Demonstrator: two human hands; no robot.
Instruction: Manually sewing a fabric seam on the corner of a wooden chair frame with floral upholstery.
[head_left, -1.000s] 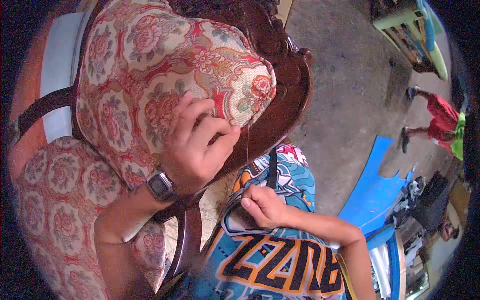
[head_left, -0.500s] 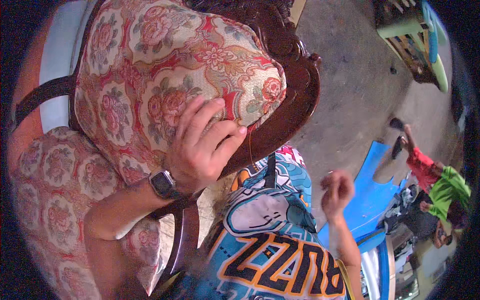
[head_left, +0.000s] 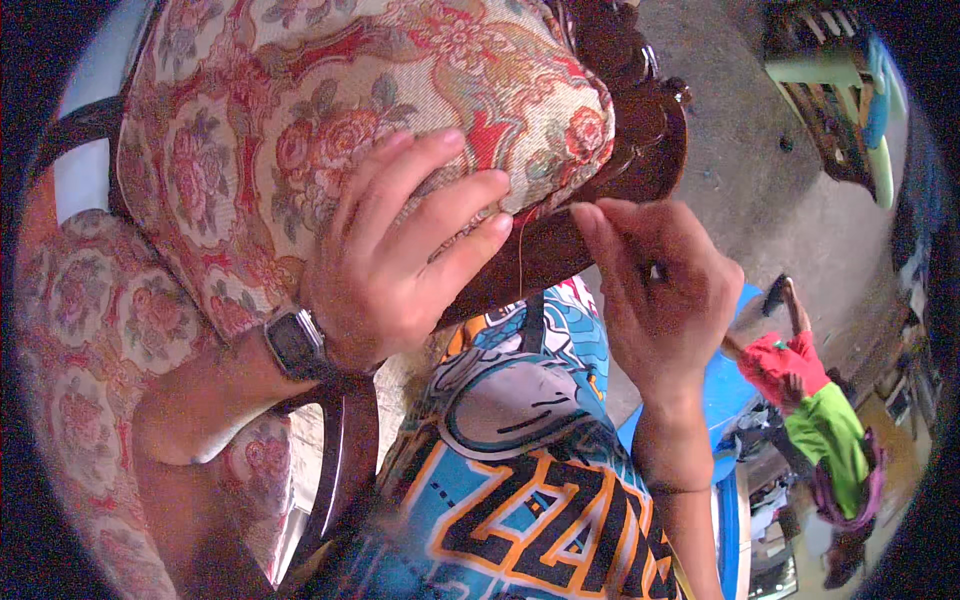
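Note:
My left hand [head_left: 400, 240], with a square watch at its wrist, lies on the flowered upholstery fabric [head_left: 240, 140] of a padded piece, fingers spread. Its thumb and forefinger rest close to the fabric's lower right edge. From that edge a thin thread [head_left: 521, 262] hangs down across the dark carved wood frame [head_left: 565, 245]. Just to the right, my right hand [head_left: 665, 285] is closed in a pinch, thumb against forefinger, its tips pointing at the fabric edge. What it pinches is too small to make out.
A second flowered cushion [head_left: 85, 330] is at the left, beside a dark curved wood arm [head_left: 345, 460]. Grey floor [head_left: 730, 130] stretches away on the right. A wooden rack-like piece [head_left: 825, 100] stands far right. Another person in a red and green top [head_left: 825, 430] is lower right, near a blue sheet [head_left: 735, 385].
My right hand has risen from low on the right up to the fabric edge, now pinching. The padded piece appears slightly higher and further right in view. My left hand stays on the fabric.

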